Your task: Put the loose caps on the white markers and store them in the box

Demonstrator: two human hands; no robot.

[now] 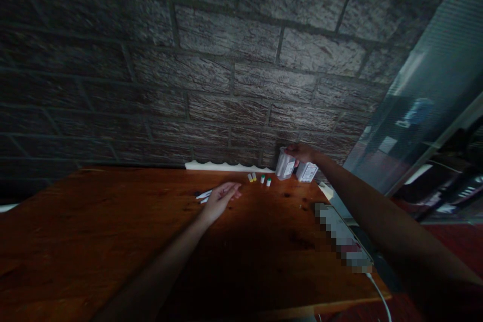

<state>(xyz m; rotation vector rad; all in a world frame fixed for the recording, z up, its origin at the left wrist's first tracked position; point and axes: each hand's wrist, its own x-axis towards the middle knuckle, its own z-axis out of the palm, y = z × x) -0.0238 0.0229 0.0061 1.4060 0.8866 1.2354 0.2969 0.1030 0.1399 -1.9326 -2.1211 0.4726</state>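
My right hand (302,152) is at the top of a clear plastic container (286,165) near the wall, its fingers closed on the rim. Beside it, partly behind the wrist, stands a second clear container (307,172) with a white label. My left hand (224,195) hovers over the wooden table with loosely bent fingers, and nothing shows in it. White strips with dark marks (204,194) stick out from behind that hand. Between my hands are two small white pieces with yellow ends (251,177) and two small white bottles with green caps (265,180).
The wooden table (94,241) meets a stone-block wall (226,75). A wavy white strip (230,166) lies along the table's back edge. At the right, a blurred-out pale device (345,239) trails a white cable (380,292). A glass panel (411,90) stands beyond.
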